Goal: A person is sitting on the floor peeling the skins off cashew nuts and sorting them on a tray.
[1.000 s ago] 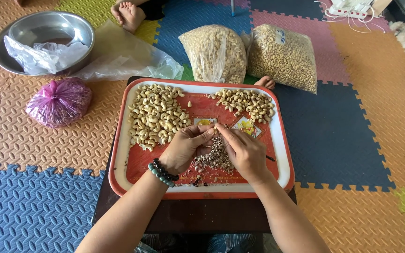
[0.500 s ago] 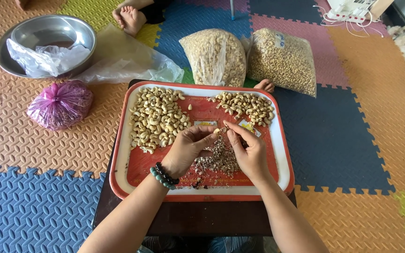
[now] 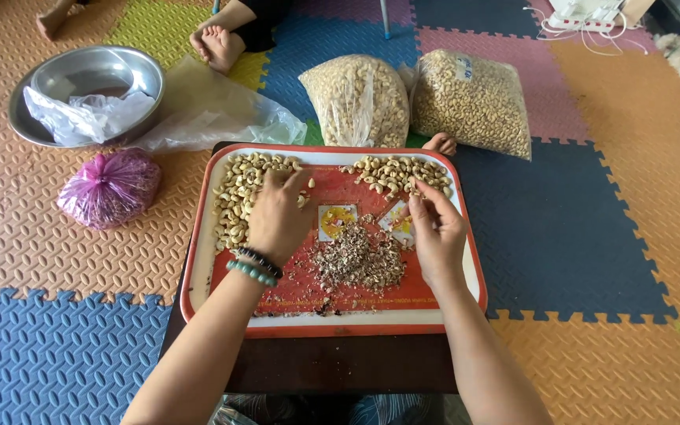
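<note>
A red tray with a white rim (image 3: 198, 260) lies on a low dark table (image 3: 316, 366). It holds a large pile of pale cashews (image 3: 234, 197) on the left, a smaller cashew pile (image 3: 391, 171) at the top right, and a heap of brown husk bits (image 3: 360, 260) in the middle. My left hand (image 3: 277, 212), with bead bracelets (image 3: 255, 267) on its wrist, rests palm down on the large pile, fingers spread. My right hand (image 3: 434, 228) touches the near edge of the smaller pile with its fingertips. Whether it pinches a nut is hidden.
Two clear bags of cashews (image 3: 356, 98) (image 3: 474, 98) stand behind the tray on foam floor mats. At the left are a metal bowl (image 3: 127, 67) holding a plastic bag (image 3: 88, 114), a clear plastic sheet (image 3: 206, 110) and a tied purple bag (image 3: 110, 189). Another person's feet (image 3: 218, 39) are at the top.
Both hands left the husk heap, where they worked together. The left moved up-left onto the large pile; the right moved up-right to the smaller pile.
</note>
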